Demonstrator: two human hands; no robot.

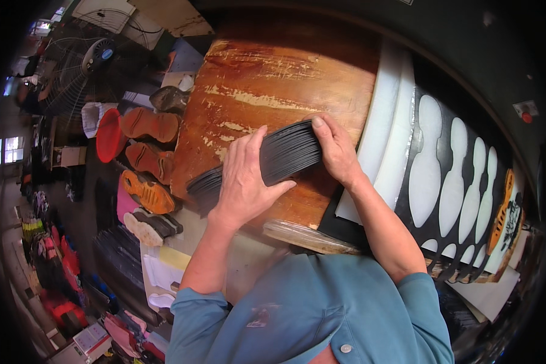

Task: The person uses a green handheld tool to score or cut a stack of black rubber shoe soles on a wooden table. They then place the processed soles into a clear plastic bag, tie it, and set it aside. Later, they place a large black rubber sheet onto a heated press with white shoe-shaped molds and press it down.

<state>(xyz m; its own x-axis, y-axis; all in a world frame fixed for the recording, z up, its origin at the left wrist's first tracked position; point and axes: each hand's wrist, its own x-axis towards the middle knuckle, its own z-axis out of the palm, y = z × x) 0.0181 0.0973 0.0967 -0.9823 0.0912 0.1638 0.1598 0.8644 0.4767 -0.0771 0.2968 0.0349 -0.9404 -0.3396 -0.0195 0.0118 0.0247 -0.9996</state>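
A thick stack of thin black sole-shaped sheets point(285, 155) stands on edge on a worn brown wooden block point(267, 91). My left hand point(246, 179) wraps over the stack's near side and middle. My right hand point(337, 148) grips its right end, fingers over the top edge. Both hands press the sheets together. The stack's left end point(200, 185) fans out a little past my left hand.
A black sheet with sole-shaped cut-outs point(461, 182) lies on white board point(385, 127) at right. Several shoe soles and lasts point(148, 164) are piled left of the block, by a red bowl point(108, 136). A fan point(82, 73) stands at the far left.
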